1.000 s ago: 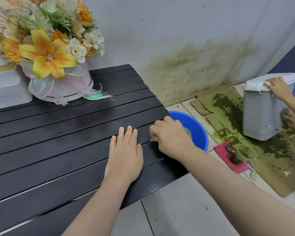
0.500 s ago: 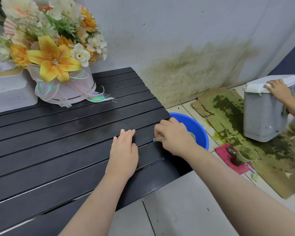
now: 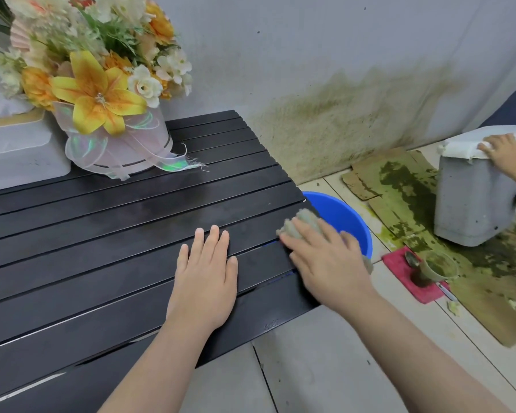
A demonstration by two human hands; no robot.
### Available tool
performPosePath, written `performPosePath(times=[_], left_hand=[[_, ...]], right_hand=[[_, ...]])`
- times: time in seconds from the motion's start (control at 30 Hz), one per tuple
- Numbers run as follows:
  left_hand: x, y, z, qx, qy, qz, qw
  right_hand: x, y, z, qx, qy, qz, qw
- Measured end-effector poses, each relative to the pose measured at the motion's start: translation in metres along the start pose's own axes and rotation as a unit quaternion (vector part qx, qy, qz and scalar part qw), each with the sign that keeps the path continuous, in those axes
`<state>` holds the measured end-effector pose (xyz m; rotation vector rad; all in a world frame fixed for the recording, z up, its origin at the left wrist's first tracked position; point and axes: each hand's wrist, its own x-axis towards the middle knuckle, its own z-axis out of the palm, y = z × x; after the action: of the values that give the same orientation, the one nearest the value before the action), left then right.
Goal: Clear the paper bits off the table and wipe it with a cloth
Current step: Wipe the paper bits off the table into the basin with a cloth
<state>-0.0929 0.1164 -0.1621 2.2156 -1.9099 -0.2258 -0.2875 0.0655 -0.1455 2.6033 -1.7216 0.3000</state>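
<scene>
The black slatted table [image 3: 102,234] fills the left and middle of the head view. My left hand [image 3: 204,281] lies flat on it near the right edge, fingers spread, holding nothing. My right hand [image 3: 325,260] rests at the table's right edge, pressing down on a grey-green cloth [image 3: 300,223] that bulges out past my fingertips. No paper bits show on the slats. A blue basin [image 3: 346,216] stands on the floor just beyond the table's right edge.
A flower arrangement in a white ribboned box [image 3: 102,93] and a white container [image 3: 18,150] stand at the table's back left. On the floor to the right are stained cardboard [image 3: 405,186], a red cloth with a cup [image 3: 435,266], and a grey bin [image 3: 474,198] held by another person's hand [image 3: 504,150].
My right hand, earlier pinching at a slat gap, now lies flatter over the cloth, which shows past my fingers. My left hand has stayed flat on the table.
</scene>
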Motion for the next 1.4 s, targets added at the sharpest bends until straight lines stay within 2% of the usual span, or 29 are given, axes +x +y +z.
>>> performPosePath(times=[0.07,0.13,0.2,0.3,0.37,0.4,0.43,0.5,0.6,0.63,0.7,0.77,0.8,0.9,0.97,1.0,1.03,1.13,1.2,1.27,1.33,1.4], left_hand=[[0.001,-0.001,0.001,0.002,0.0,0.0,1.0],[0.001,0.0,0.002,0.0,0.002,-0.002,1.0],[0.001,0.0,0.002,-0.004,0.005,-0.004,1.0],[0.001,0.001,0.002,-0.002,0.006,-0.005,1.0],[0.0,0.001,0.002,-0.004,0.007,-0.007,1.0],[0.0,0.001,0.002,-0.008,0.008,-0.009,1.0],[0.0,0.001,0.002,-0.012,0.008,-0.01,1.0],[0.001,0.002,0.002,-0.014,0.008,-0.008,1.0],[0.002,-0.001,0.003,-0.02,0.006,-0.003,1.0],[0.005,-0.003,0.002,-0.031,0.006,-0.004,0.999],[0.015,-0.008,-0.001,-0.058,0.002,-0.011,0.998],[0.03,-0.016,-0.005,-0.029,-0.003,-0.01,1.0],[0.036,-0.02,-0.005,-0.005,-0.005,-0.008,1.0],[0.043,-0.02,-0.002,0.019,-0.005,-0.012,1.0],[0.041,-0.019,0.0,0.012,-0.008,-0.017,1.0],[0.04,-0.019,0.001,0.01,-0.005,-0.018,1.0],[0.04,-0.02,0.002,0.007,-0.002,-0.017,1.0],[0.04,-0.021,0.002,-0.012,0.013,-0.018,1.0],[0.039,-0.02,0.001,-0.015,0.01,-0.02,1.0],[0.038,-0.02,0.0,-0.014,0.001,-0.021,1.0],[0.039,-0.02,0.0,-0.017,0.001,-0.022,1.0],[0.039,-0.02,0.0,-0.018,0.006,-0.021,1.0]], right_hand=[[0.015,0.023,0.001,0.006,-0.049,0.075,0.996],[0.024,0.026,-0.001,0.045,-0.053,0.124,0.99],[0.02,0.0,0.005,0.025,-0.025,0.085,0.996],[0.002,-0.038,0.012,0.076,-0.026,-0.04,0.996],[0.003,-0.029,0.009,0.098,-0.017,-0.103,0.99],[0.008,-0.015,0.006,0.09,-0.021,-0.105,0.99],[0.014,0.0,0.005,0.083,-0.046,-0.082,0.992],[0.028,0.022,0.007,0.092,-0.103,0.027,0.99],[0.048,-0.002,0.012,0.069,-0.059,0.144,0.985],[0.05,-0.018,0.015,0.062,-0.034,0.138,0.988],[0.05,-0.043,0.025,0.073,-0.015,0.05,0.996],[0.055,-0.037,0.027,0.09,-0.055,-0.032,0.994],[0.065,-0.023,0.026,0.101,-0.078,-0.04,0.991],[0.101,0.02,0.017,0.128,-0.124,0.044,0.983],[0.119,0.024,0.017,0.147,-0.114,0.117,0.976],[0.124,0.015,0.019,0.131,-0.104,0.124,0.978],[0.125,0.001,0.024,0.106,-0.093,0.107,0.984],[0.114,-0.031,0.037,0.069,-0.059,-0.04,0.995],[0.119,-0.02,0.036,0.077,-0.075,-0.078,0.991],[0.13,0.001,0.029,0.097,-0.095,-0.031,0.99],[0.137,0.014,0.02,0.127,-0.104,0.053,0.985],[0.132,0.009,0.017,0.141,-0.098,0.08,0.982]])
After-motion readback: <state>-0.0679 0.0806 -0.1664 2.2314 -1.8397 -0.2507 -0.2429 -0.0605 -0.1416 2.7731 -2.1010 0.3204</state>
